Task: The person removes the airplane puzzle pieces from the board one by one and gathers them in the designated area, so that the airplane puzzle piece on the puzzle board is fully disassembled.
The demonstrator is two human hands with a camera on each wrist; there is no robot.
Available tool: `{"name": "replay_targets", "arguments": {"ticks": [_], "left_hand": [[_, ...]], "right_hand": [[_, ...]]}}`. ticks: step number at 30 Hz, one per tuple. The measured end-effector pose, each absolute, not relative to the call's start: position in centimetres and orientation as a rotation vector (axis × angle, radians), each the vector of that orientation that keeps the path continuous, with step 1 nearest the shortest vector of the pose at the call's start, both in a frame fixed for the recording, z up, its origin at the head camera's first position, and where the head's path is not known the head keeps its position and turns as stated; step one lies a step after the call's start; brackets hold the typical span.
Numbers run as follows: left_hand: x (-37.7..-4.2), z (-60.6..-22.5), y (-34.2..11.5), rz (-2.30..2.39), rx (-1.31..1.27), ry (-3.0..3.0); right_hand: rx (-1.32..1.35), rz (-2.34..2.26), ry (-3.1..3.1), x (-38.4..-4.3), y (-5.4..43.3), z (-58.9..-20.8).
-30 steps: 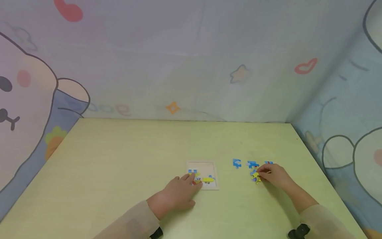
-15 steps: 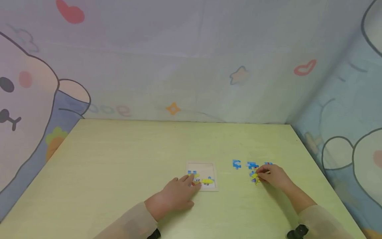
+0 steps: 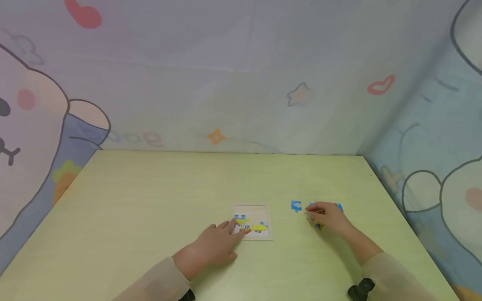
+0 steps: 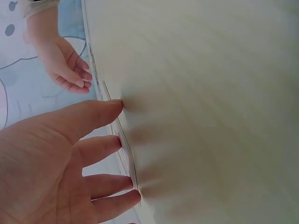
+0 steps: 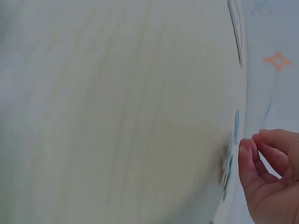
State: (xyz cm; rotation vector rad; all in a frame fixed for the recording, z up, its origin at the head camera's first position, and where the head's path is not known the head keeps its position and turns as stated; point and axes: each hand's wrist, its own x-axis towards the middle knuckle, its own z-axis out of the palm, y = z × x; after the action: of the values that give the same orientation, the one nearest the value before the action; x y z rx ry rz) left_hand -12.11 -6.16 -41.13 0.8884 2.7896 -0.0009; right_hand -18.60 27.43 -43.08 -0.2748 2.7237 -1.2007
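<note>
My left hand lies at the lower left of a small white puzzle tray, fingers stretched over its edge. In the left wrist view its fingertips meet the tray's rim. Blue and yellow jigsaw pieces fill part of the tray's lower half. My right hand hovers over loose jigsaw pieces, its fingers loosely bent. Thumb and fingers come close together in the right wrist view, with no piece showing between them. A yellow piece shows beneath this hand, and other pieces there are partly hidden.
A blue jigsaw piece lies on the table between the tray and the right hand. Another blue piece shows behind that hand. A printed cloth wall stands along the table's back edge, and another on the right.
My right hand has shifted left and slightly away from me, off the yellow piece it was touching, and now covers the middle blue piece. My left hand stays at the tray.
</note>
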Motion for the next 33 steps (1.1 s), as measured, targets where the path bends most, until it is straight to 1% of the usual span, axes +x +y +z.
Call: {"name": "replay_targets", "arguments": {"ticks": [11,16,19,22,28,33], "left_hand": [[-12.3,-41.1,-5.5,0.008,0.835,2.758],[-12.4,-41.5,-5.8,0.015,0.819,2.76],[-12.5,-41.4,-5.9,0.011,0.839,2.754],[-12.6,-41.3,-5.8,0.022,0.867,2.745],[-12.6,-41.3,-6.0,0.011,0.895,2.757],[-12.5,-41.4,-6.1,-0.023,0.907,2.763]], "right_hand": [[-0.338,-1.358,2.526,-20.3,21.6,-43.4],[-0.355,-1.297,2.484,-20.7,17.6,-43.5],[-0.456,-1.209,2.485,-20.6,15.8,-43.5],[-0.548,-1.118,2.467,-20.5,14.7,-43.3],[-0.602,-0.977,2.458,-20.0,13.5,-42.6],[-0.642,-0.97,2.483,-19.7,13.1,-42.9]]}}
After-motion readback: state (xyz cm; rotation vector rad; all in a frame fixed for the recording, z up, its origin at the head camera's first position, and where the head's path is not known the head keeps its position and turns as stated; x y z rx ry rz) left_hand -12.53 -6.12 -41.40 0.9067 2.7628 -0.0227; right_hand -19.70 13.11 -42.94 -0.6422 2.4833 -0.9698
